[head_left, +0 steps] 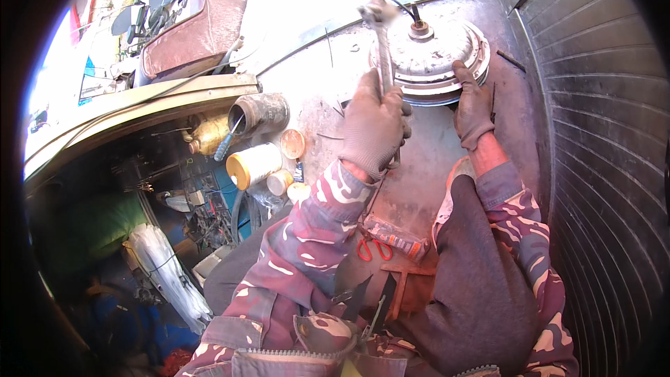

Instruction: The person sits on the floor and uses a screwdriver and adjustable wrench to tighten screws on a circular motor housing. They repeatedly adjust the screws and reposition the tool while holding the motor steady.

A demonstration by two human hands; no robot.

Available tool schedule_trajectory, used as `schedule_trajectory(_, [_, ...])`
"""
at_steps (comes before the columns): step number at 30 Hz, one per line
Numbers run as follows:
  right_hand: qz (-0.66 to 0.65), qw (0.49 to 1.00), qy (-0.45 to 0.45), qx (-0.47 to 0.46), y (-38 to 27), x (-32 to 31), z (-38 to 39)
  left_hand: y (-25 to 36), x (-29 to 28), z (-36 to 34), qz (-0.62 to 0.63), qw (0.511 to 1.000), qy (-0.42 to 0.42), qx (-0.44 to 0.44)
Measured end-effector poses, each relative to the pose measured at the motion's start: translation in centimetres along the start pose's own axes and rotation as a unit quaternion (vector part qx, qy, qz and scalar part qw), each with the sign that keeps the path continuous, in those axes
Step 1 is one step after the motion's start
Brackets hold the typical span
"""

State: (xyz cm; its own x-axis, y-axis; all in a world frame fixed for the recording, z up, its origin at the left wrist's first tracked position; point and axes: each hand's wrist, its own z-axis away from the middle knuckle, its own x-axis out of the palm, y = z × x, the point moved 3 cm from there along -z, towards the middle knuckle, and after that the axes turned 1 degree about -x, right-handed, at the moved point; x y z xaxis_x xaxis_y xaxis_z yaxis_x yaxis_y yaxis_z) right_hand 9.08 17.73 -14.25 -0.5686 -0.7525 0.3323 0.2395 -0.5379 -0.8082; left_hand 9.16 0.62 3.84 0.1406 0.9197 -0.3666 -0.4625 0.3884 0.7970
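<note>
My left hand (375, 126), in a grey work glove, is closed around the handle of a metal wrench (384, 56). The wrench stands nearly upright, and its head is slightly blurred. Just right of it lies a round, pale, dirty wheel hub motor (440, 49), with an axle stub and a black cable on top. From the near right side my gloved right hand (472, 106) grips the motor's rim, thumb on the upper edge. Its other fingers are partly hidden. The wrench head is beside the axle in the picture; whether they touch, I cannot tell.
Left of my left arm are a dirty metal can (269, 113), a yellow-lidded tub (252, 165) and a screwdriver (224, 146). Red-handled scissors (375, 249) lie between my legs. A ribbed metal shutter (607, 112) borders the right. A brown padded seat (199, 24) lies far left.
</note>
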Motion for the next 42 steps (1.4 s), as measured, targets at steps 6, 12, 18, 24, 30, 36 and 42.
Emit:
schedule_trajectory(6, [-0.003,1.0,-0.011,-0.019,-0.4,0.2,0.6,-0.4,0.4,-0.7,-0.074,0.99,-0.081,-0.089])
schedule_trajectory(12, [0.007,1.0,-0.001,-0.002,-0.7,0.2,0.5,0.5,-1.3,-0.7,-0.012,1.0,-0.014,-0.008])
schedule_trajectory(18, [0.017,1.0,0.0,-0.018,0.1,0.2,0.5,-0.3,-0.7,-1.4,-0.106,0.988,-0.068,-0.088])
schedule_trajectory(24, [-0.006,1.0,0.021,-0.004,0.0,0.3,0.4,0.0,-2.7,0.7,-0.093,0.994,-0.057,-0.011])
schedule_trajectory(30, [0.038,0.999,0.006,0.028,-0.7,0.3,0.9,1.3,-1.6,-0.7,-0.3,0.941,-0.068,0.137])
schedule_trajectory(36, [0.008,1.0,0.023,-0.007,-0.9,0.8,1.2,2.9,-1.0,-3.4,-0.424,0.89,-0.093,0.138])
schedule_trajectory(42, [0.03,0.999,0.007,0.012,-1.7,0.7,1.7,3.6,-1.1,-2.4,-0.331,0.917,-0.062,0.216])
